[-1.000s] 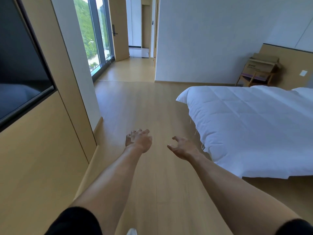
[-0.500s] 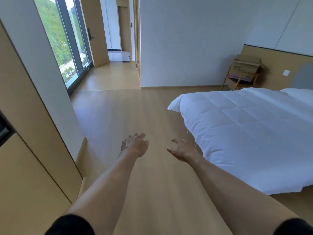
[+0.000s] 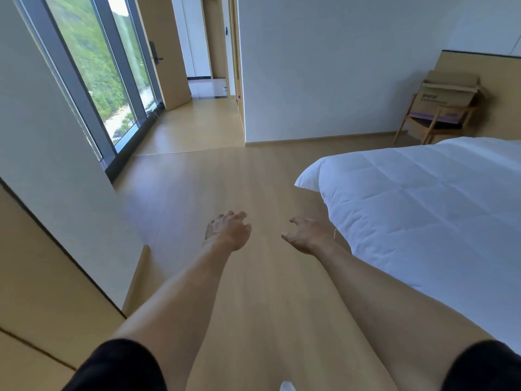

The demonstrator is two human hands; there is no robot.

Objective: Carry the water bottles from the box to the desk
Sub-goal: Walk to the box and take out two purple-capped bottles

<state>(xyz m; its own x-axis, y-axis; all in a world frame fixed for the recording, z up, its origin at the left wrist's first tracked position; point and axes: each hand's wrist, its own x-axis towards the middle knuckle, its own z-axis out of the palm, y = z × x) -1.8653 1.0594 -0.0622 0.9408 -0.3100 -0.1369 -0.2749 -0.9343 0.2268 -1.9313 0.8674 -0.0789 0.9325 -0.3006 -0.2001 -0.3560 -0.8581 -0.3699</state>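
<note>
Both the left hand [image 3: 229,231] and the right hand [image 3: 306,235] reach forward over the floor [image 3: 203,187] with fingers loosely spread, holding nothing. The box [image 3: 448,93] sits on a chair [image 3: 434,125] far right, larger in view than before, while the window [image 3: 93,60] has slid further left.

Both empty hands, left hand [image 3: 229,231] and right hand [image 3: 307,237], hang over floor [image 3: 214,182]; box [image 3: 448,93] apparently on chair [image 3: 434,127].

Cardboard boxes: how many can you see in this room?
1. The cardboard box sits on the wooden chair in the far right corner, beyond the bed. Others may lie outside the view; no bottles show.
</note>
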